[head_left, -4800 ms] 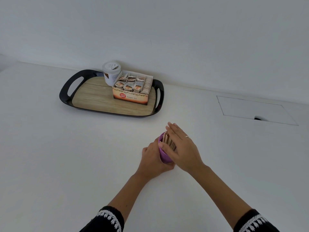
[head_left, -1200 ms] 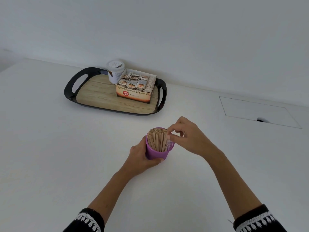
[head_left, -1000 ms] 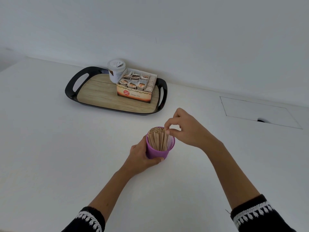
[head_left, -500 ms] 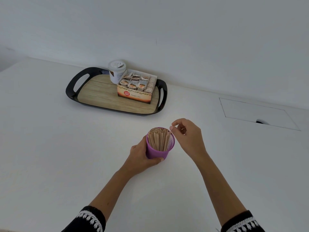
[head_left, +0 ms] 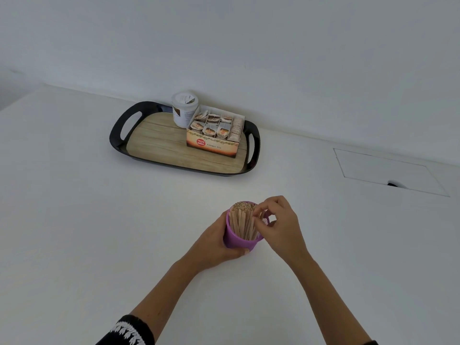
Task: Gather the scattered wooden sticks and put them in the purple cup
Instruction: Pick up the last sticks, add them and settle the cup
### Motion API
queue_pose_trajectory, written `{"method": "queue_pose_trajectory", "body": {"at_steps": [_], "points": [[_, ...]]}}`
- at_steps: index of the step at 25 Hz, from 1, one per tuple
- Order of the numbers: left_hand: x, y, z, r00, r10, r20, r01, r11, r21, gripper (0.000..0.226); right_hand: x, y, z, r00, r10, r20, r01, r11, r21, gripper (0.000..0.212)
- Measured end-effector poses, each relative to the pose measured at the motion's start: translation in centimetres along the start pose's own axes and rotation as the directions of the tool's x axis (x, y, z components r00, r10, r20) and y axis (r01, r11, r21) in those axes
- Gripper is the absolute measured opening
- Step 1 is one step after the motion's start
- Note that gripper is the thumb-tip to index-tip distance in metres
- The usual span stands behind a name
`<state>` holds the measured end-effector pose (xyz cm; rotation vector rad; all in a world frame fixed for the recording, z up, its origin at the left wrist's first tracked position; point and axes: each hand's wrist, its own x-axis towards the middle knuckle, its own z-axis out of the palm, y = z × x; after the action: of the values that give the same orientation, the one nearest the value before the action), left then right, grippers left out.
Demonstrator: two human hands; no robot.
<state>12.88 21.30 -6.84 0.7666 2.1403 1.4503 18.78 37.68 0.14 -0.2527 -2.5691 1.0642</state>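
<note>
A left hand [head_left: 219, 241] wraps the smooth purple cup [head_left: 240, 239] near the white tabletop's [head_left: 74, 232] front edge, apparently steadying it, while the right hand [head_left: 278, 225] — fingers curled — pinches among the flat, pale wooden sticks [head_left: 242, 222] packed upright inside. No stray sticks are visible — the gathering looks all but finished.

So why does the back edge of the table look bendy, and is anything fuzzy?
Head view: the wide-angle lens curves the table edge; light is soft and even, no glare; the right hand looks slightly smeared at the purple cup.
</note>
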Motion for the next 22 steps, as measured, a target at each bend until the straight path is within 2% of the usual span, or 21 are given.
{"method": "queue_pose_trajectory", "body": {"at_steps": [2, 5, 8, 12, 17, 22], "points": [[-0.8, -0.3, -1.4, 1.0, 0.008, 0.027, -0.007, 1.0, -0.016, 0.087, -0.7, -0.9, 1.0, 1.0, 0.004, -0.02, -0.003, 0.999, 0.051, 0.02], [-2.0, -1.3, -4.0, 0.998, 0.004, 0.07, -0.003, 1.0, -0.024, 0.086, -1.6, -2.8, 2.5, 0.996, 0.057, 0.074, -0.069, 0.983, 0.17, 0.025], [-3.2, -2.3, -6.7, 0.994, 0.018, 0.105, -0.016, 1.0, -0.02, 0.086, -1.8, -5.0, 4.8, 0.997, 0.045, 0.061, -0.053, 0.989, 0.139, 0.021], [-4.8, -3.6, -10.4, 0.988, 0.024, 0.154, -0.024, 1.0, -0.002, 0.084, -1.0, -7.6, 8.0, 0.991, 0.136, -0.008, -0.134, 0.984, 0.116, 0.038], [-6.1, -5.1, -14.7, 0.985, 0.027, 0.171, -0.024, 1.0, -0.018, 0.084, 0.0, -10.6, 10.7, 0.971, 0.233, 0.059, -0.24, 0.948, 0.207, 0.042], [-6.3, -5.4, -18.7, 0.992, 0.008, 0.129, -0.003, 0.999, -0.036, 0.082, 0.7, -12.5, 12.5, 0.94, 0.253, 0.229, -0.332, 0.835, 0.439, 0.066]]}}
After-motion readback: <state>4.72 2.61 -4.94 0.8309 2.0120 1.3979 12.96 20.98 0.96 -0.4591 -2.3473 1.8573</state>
